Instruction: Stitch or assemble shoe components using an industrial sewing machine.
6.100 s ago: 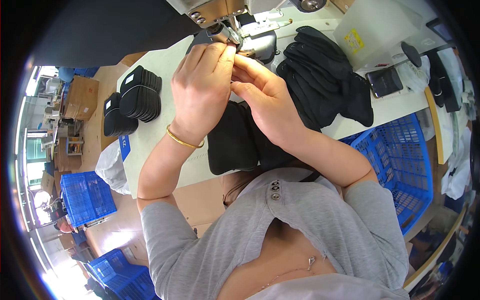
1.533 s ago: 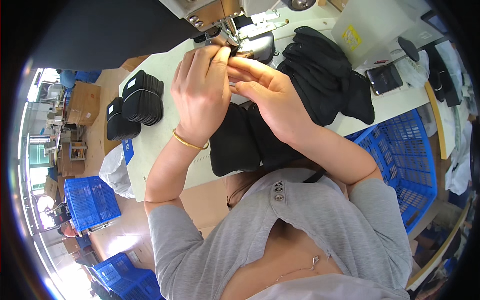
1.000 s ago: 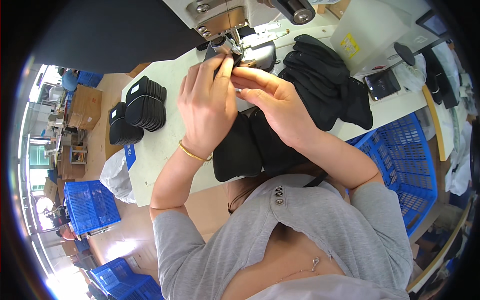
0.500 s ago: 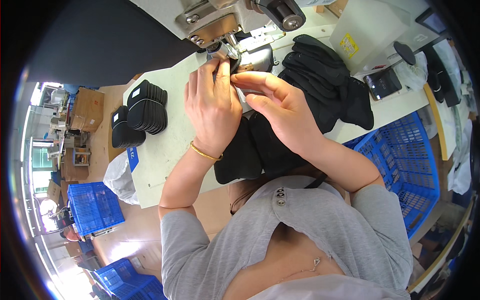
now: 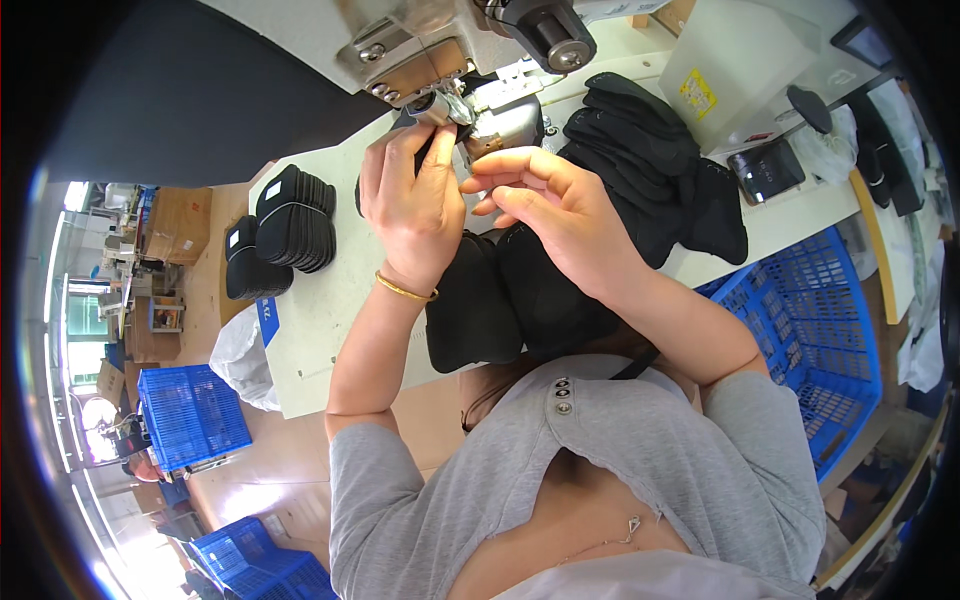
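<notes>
My left hand [image 5: 415, 208], with a gold bangle at its wrist, is closed on a black fabric piece [image 5: 403, 120] at the sewing machine's presser foot [image 5: 432, 106]. Most of that piece is hidden behind my fingers and the machine head. Just to the right, my right hand [image 5: 570, 215] hovers with fingers loosely bent and thumb apart; nothing shows in it. Below my hands, black padded pieces [image 5: 475, 310] lie at the table's near edge. A heap of black pieces [image 5: 630, 150] lies to the right of the machine [image 5: 415, 50].
Tied stacks of black pieces [image 5: 297, 220] stand on the left of the white table [image 5: 325, 340]. A dark phone-like device [image 5: 766, 172] lies at the right, beside a whitish box [image 5: 740, 70]. Blue plastic crates stand at right [image 5: 800, 330] and on the floor at left [image 5: 192, 415].
My left hand has shifted slightly left, and more of the black piece shows past it. My right fingertips have come away from the left hand and curled a little. The view has tilted slightly.
</notes>
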Available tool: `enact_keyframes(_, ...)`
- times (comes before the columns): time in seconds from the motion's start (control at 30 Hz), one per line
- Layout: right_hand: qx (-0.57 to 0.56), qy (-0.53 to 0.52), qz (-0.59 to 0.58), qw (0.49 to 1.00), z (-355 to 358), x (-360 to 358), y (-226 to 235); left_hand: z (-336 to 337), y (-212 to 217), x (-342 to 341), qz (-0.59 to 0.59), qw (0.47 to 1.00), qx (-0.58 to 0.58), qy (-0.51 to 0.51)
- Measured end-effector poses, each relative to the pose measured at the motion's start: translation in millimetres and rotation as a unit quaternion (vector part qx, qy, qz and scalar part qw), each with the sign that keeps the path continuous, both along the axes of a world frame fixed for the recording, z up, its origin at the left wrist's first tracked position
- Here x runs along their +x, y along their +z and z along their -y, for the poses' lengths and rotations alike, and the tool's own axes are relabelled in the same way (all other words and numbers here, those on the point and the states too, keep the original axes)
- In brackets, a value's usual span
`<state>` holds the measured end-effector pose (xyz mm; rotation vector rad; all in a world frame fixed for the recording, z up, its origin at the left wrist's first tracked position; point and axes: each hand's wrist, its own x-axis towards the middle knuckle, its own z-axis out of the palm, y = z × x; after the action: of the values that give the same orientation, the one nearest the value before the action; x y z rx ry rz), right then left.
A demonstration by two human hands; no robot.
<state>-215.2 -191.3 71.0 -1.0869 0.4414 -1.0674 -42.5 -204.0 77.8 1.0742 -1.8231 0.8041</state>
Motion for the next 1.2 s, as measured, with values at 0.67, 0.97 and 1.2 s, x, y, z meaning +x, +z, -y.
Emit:
enact_keyframes(0.67, -0.009, 0.005, 0.019, 1.0, 7, 10, -3, 8, 6, 17, 0.014, 0.992, 0.0, -0.123)
enact_keyframes(0.97, -0.015, 0.01, -0.026, 1.0, 5, 7, 0, 9, 4, 19, 0.03, 0.993, -0.016, -0.11)
enact_keyframes(1.2, -0.017, 0.012, -0.017, 1.0, 7, 6, -4, 8, 4, 19, 0.057, 0.992, -0.033, -0.104)
